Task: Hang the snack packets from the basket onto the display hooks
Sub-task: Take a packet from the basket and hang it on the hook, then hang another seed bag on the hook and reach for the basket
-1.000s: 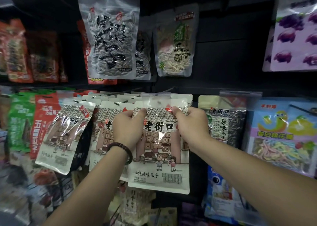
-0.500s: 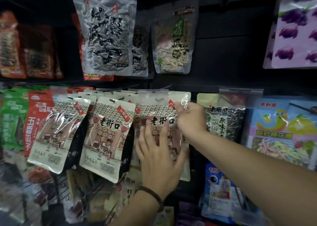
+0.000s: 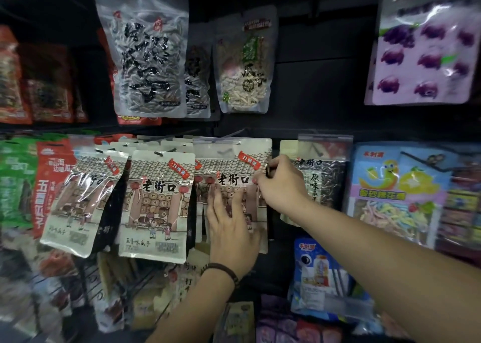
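Dark shop display wall (image 3: pixel 325 87) hung with snacks, left hand (image 3: pixel 231 228) spread flat on cream sunflower-seed packet (image 3: pixel 229 170), right hand (image 3: pixel 281 183) pinching its right edge.

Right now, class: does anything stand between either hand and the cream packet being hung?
Nothing visible does. The left hand lies flat on the cream packet, and the right hand pinches its upper right edge; no other packet comes between.

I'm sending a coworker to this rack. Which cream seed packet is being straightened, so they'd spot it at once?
Go to the lower row of the black display rack. Three cream packets with an old-street drawing hang there; it is the rightmost cream packet, beside the dark seed packet. Only it has the left hand flat on it and the right hand pinching its edge.
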`<state>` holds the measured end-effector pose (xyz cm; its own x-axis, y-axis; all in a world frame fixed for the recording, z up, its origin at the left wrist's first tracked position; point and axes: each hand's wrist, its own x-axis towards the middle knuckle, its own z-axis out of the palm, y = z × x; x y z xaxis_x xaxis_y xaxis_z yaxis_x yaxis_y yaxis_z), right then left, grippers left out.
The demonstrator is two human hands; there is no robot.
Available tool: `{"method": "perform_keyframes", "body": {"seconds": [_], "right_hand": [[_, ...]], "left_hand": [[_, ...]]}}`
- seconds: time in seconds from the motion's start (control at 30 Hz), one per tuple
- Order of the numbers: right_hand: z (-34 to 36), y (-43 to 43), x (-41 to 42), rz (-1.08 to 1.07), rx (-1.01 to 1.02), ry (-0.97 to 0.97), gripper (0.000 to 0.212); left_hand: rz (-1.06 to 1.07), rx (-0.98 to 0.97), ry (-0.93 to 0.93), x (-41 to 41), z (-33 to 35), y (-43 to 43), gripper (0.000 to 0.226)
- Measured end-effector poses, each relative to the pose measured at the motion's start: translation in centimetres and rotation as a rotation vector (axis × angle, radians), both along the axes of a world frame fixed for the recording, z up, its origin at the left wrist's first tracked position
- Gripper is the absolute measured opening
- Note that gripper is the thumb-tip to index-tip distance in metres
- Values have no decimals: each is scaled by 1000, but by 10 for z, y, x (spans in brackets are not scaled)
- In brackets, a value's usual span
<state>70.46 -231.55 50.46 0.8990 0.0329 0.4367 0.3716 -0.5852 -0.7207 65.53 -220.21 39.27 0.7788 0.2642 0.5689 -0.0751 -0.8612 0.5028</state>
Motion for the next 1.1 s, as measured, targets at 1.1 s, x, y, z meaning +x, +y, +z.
{"method": "perform_keyframes", "body": {"seconds": [1.1], "right_hand": [[-569, -344, -362, -329, 43, 1260, 68]], "left_hand": [[-376, -13, 1418, -269, -454, -224, 59]]}}
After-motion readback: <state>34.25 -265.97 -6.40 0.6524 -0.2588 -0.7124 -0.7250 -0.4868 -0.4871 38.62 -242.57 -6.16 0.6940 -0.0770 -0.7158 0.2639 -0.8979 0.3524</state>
